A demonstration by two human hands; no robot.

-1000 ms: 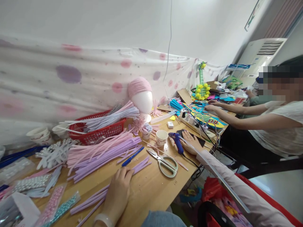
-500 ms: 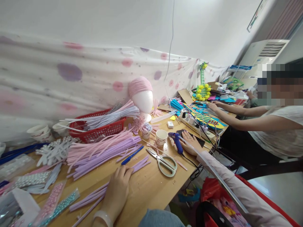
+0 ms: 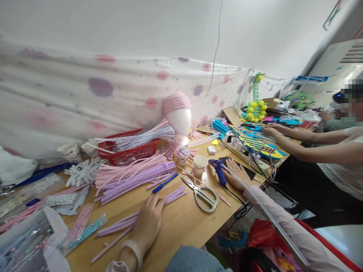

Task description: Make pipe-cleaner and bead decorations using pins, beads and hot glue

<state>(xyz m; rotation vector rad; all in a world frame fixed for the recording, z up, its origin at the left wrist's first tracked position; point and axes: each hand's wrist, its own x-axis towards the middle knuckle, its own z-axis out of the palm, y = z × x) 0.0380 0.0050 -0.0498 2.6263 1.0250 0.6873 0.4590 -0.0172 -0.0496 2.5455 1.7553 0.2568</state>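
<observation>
My left hand [image 3: 149, 217] rests on the table, its fingers curled down over several purple pipe cleaners [image 3: 175, 194] that stick out on both sides of it. The undersides of those fingers are hidden. My right hand [image 3: 236, 173] lies flat with fingers stretched on a dark phone [image 3: 247, 172]. A blue glue gun [image 3: 219, 172] lies beside it, its long clear glue stick [image 3: 265, 215] crossing in front of my right wrist and forearm. Between my hands lie open-bladed scissors [image 3: 202, 194] with pale handles. A blue pen [image 3: 164, 184] is just beyond my left fingers.
Bundles of pink and purple pipe cleaners [image 3: 133, 177] lie before a red basket [image 3: 133, 153]. A foam head [image 3: 181, 121] with a pink covering stands behind the paper cup [image 3: 200, 165]. Bead packets [image 3: 90, 229] lie left. A power strip [image 3: 246, 153] and a co-worker's hands [image 3: 272, 129] are right.
The view has turned slightly left, so things appear farther right. Both my hands keep their places, the left on the purple pipe cleaners and the right on the phone.
</observation>
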